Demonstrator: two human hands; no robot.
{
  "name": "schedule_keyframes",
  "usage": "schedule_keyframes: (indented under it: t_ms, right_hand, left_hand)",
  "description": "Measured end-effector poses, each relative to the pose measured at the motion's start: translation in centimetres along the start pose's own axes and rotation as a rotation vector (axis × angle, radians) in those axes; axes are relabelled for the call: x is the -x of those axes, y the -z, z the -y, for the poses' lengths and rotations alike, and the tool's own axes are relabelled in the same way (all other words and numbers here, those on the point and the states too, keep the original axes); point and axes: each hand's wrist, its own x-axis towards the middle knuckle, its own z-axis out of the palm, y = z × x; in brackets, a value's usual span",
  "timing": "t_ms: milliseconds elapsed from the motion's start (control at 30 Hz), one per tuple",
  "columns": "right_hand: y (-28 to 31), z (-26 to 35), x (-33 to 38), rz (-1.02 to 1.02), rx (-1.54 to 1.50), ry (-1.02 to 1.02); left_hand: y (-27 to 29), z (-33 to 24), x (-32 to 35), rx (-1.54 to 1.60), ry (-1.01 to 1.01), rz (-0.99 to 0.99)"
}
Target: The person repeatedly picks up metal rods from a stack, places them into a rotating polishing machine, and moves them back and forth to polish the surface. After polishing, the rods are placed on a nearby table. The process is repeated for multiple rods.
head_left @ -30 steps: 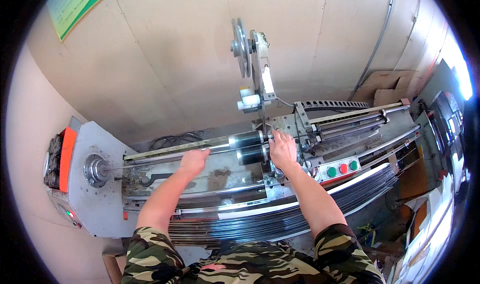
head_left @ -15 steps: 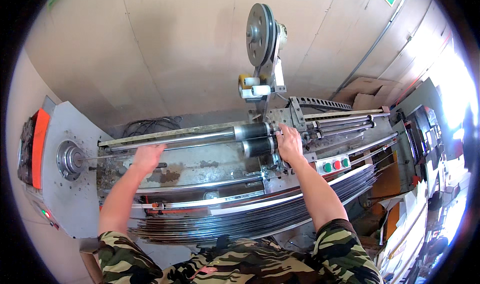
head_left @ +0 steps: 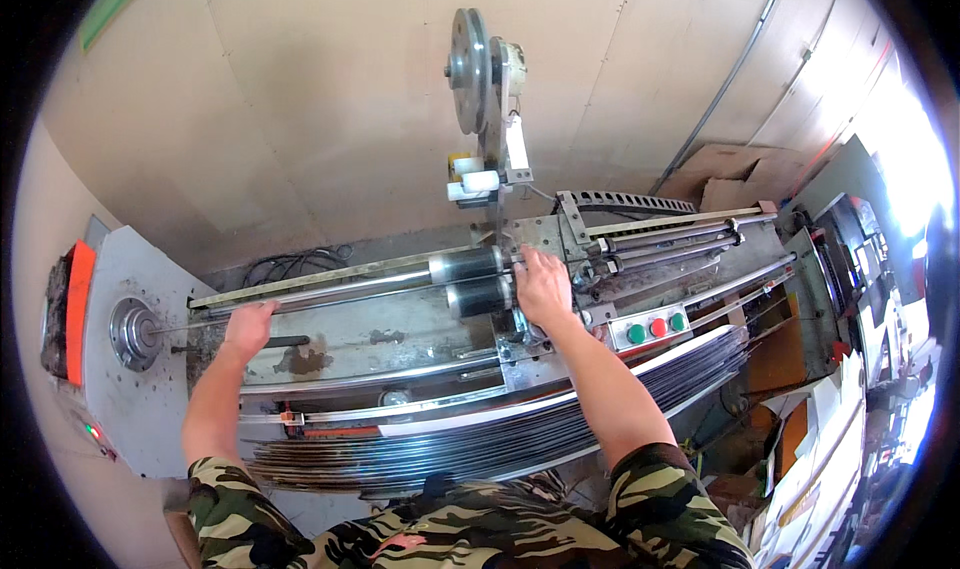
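**Two hands on a long rod across a metal-working machine**

A thin steel rod [head_left: 330,294] runs along the machine bed [head_left: 400,339], from the round chuck [head_left: 135,331] on the grey end plate [head_left: 150,409] at the left to the carriage near the middle. The left hand [head_left: 248,327] sits on the rod's left stretch, just right of the chuck, fingers curled over it; whether they truly clamp the rod or only rest on it is hard to make out, as the hand's back hides the fingertips. The right hand [head_left: 543,287] lies on the carriage just right of two dark rollers [head_left: 470,281], fingers bent down over the metalwork; what they grip is hidden under the palm, so their hold cannot be told.

Above the rollers a mast carries a pulley wheel [head_left: 466,69] seen nearly edge-on, with a small white and yellow block [head_left: 470,181] below it. Right of the right hand sits a panel with green and red buttons [head_left: 655,327]. Guide bars [head_left: 680,239] stretch off to the right and bend with the lens.

Along the near edge lies a bundle of long metal strips [head_left: 480,439], its near side cut off by the person's camouflage sleeves [head_left: 660,499]. An orange part [head_left: 78,304] at the far left is half lost in the dark rim. The right margin is washed out by glare, and the clutter there, cardboard [head_left: 730,164] included, is hard to read.
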Motion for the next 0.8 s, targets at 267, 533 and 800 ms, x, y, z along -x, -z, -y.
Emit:
schedule_keyframes:
  t_ms: [267, 533, 800]
  right_hand:
    - [-0.6, -3.9, -0.5, -0.047, -0.13, -0.015]
    - [0.7, -4.9, -1.1, -0.032, -0.221, 0.029]
    - [1.0, -5.0, -0.7, 0.028, -0.228, 0.044]
  left_hand:
    - [1.3, -15.6, -7.8, -0.042, 0.092, 0.092]
    - [-0.1, -24.2, -12.0, -0.058, 0.026, -0.029]
    - [-1.8, -28.3, -13.7, -0.027, 0.04, -0.021]
